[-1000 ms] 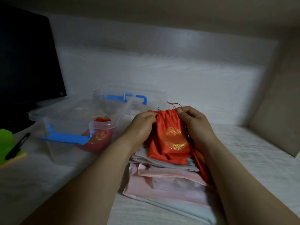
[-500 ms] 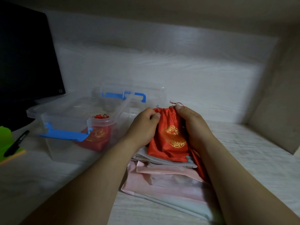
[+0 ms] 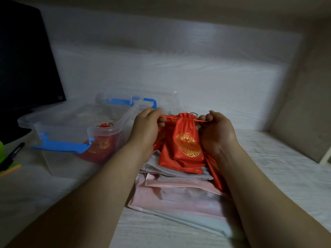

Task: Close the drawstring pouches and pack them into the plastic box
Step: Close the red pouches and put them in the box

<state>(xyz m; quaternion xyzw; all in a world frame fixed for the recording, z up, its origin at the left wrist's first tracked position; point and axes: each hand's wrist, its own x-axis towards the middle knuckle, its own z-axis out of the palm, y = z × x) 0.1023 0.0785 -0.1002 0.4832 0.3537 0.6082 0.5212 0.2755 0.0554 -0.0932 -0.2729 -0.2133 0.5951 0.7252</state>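
A red drawstring pouch (image 3: 186,140) with a gold print hangs between my hands, its mouth gathered tight. My left hand (image 3: 146,130) pinches the red cord on the pouch's left side. My right hand (image 3: 217,133) pinches the cord on its right, and the string is stretched taut between them. Under the pouch lies a stack of more pouches (image 3: 180,187), red, grey and pink. The clear plastic box (image 3: 59,158) with blue latches stands open to the left; a closed red pouch (image 3: 100,145) lies inside it.
The box's clear lid (image 3: 136,102) with a blue handle lies behind the box. A dark monitor (image 3: 23,68) stands at far left, with a black pen (image 3: 12,154) and a green object (image 3: 2,153) at the left edge. A side panel rises on the right.
My hands moved apart from the pouch's mouth, drawing the cords out to both sides. The pouch's mouth has gathered shut and the pouch has lifted a little.
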